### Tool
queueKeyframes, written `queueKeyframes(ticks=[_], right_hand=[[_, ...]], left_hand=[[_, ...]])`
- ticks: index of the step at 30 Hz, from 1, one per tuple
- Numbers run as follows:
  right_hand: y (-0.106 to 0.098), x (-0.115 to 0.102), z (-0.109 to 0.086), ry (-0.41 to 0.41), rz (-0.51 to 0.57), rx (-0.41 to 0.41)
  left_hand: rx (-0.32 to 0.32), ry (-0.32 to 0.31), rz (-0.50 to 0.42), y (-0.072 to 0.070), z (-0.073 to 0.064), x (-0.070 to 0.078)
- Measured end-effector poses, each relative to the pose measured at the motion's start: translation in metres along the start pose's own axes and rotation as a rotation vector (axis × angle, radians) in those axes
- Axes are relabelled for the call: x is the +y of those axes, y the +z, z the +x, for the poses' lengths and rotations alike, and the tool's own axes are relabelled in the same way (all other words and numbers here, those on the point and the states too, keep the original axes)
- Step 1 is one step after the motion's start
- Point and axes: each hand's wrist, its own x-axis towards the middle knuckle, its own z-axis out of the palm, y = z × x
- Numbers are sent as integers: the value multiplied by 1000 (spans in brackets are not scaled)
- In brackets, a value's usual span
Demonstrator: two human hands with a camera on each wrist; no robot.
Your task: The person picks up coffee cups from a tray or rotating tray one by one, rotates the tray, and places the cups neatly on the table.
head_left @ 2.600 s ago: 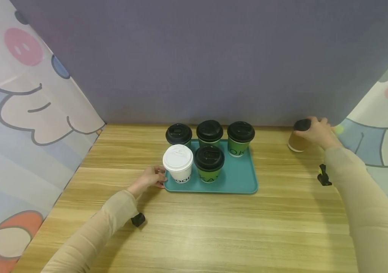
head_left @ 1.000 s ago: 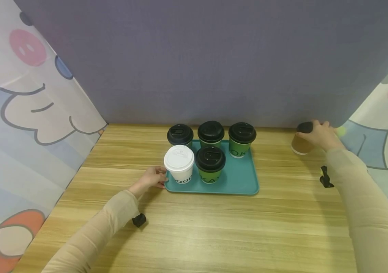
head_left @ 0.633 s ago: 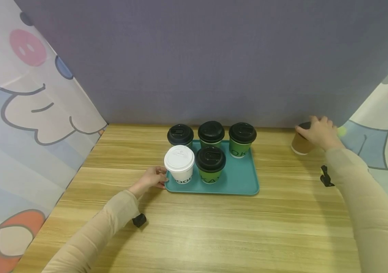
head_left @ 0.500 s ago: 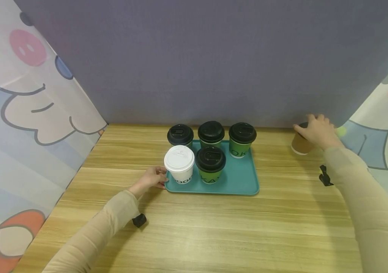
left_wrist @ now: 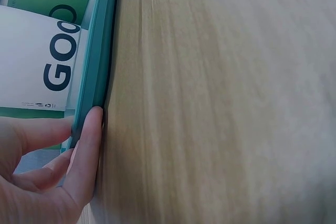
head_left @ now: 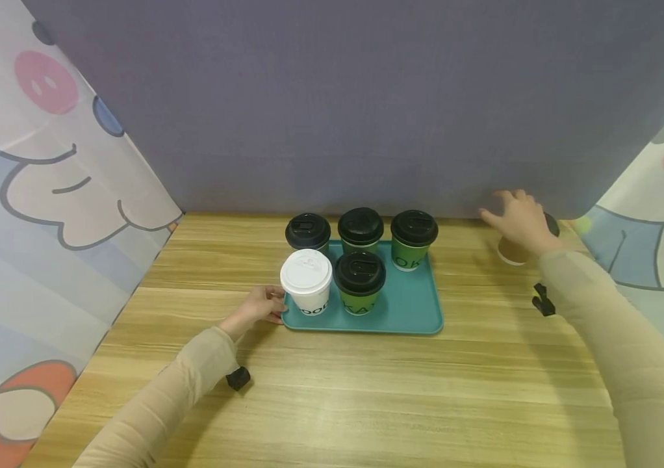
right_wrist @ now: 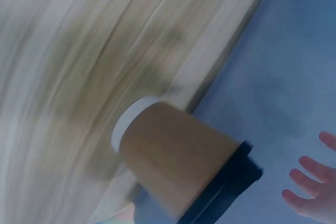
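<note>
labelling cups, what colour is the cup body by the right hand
Brown, white at the base; the cup shows best in the right wrist view.

I register the left arm [head_left: 168,393] extended, left hand [head_left: 257,304] pinching between thumb and fingers. The right arm [head_left: 630,338] extends farther forward; right hand [head_left: 520,222] fingers are spread.

The left hand [head_left: 257,304] holds the near left corner of a blue-green tray [head_left: 410,309] on a wooden table [head_left: 355,403]. Five cups stand on the tray. The white cup [head_left: 307,283] is at the front left, with a green cup [head_left: 358,303] just beside it. Three cups with black lids make a row behind. Well off to the right, the right hand [head_left: 519,221] has its fingers spread. It hides part of a brown cup [head_left: 509,252].
</note>
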Motion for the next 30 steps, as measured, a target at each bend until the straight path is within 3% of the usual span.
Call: queueKeyframes(ticks=[8, 30], right_hand=[[6, -24, 2, -76, 80, 27], [27, -85, -2, -236, 180, -37]], left_hand=[[3, 2, -1, 0, 1, -1], [10, -5, 2, 1, 0, -2]])
